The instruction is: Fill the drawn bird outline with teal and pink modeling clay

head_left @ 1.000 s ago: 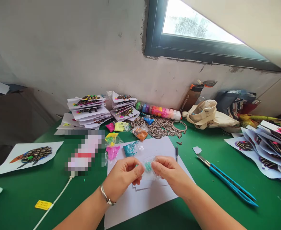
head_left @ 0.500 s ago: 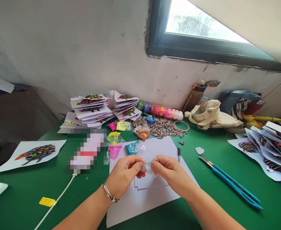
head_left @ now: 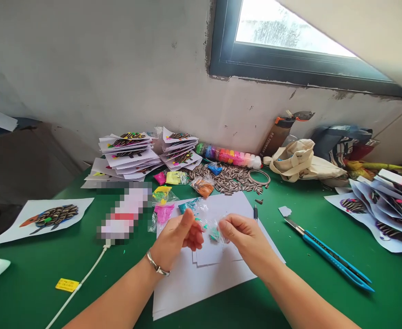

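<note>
My right hand (head_left: 243,230) pinches a small clear plastic bag (head_left: 217,232) with some green clay in it, over the white paper (head_left: 201,292). Just left of the bag is my left hand (head_left: 178,233), its thumb raised apart from its curled fingers and nothing plainly gripped. Tiny green bits show near its fingertips; whether they stick to the skin or the bag I cannot tell. Behind my hands lie a bag of teal clay (head_left: 189,206), a bag of pink clay (head_left: 164,213) and a black pen (head_left: 255,212).
Striped sunflower seeds (head_left: 233,179) are heaped at the back beside a roll of coloured clay tubs (head_left: 230,156). Stacks of seed pictures (head_left: 128,157) stand back left, more pictures (head_left: 389,210) at right. A blue-handled craft knife (head_left: 338,258) lies right, its blade exposed.
My left hand has let go of the plastic bag and opened, its thumb lifting. My right hand keeps the bag, which now hangs loose with its green clay more visible.
</note>
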Demonstrator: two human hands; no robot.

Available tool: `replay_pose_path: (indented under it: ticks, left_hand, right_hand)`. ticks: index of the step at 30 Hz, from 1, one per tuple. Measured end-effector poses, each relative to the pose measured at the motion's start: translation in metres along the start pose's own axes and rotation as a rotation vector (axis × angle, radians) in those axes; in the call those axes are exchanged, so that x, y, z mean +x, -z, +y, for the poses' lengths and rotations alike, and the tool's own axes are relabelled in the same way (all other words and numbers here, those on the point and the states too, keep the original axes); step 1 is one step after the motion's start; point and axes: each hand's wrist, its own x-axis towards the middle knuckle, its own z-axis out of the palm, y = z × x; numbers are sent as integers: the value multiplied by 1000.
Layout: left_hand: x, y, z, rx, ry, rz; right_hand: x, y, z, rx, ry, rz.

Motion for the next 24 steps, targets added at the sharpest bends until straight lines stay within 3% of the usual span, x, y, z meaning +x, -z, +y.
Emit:
replay_pose_path:
  ticks: [4, 13, 18, 24]
  left_hand:
    - [-2, -1, 5, 60, -65, -61]
    - [-7, -5, 7, 111, -68, -107]
    - [-4, -2, 0, 175, -99, -28]
    - [-5, 1, 6, 168, -147, -66]
  right_hand:
    - [2, -1, 1, 60, -9, -7]
    - [2, -6, 10, 318, -34, 95]
    - [1, -5, 7, 291, 2, 46]
    - [2, 3, 0, 260, 19, 21]
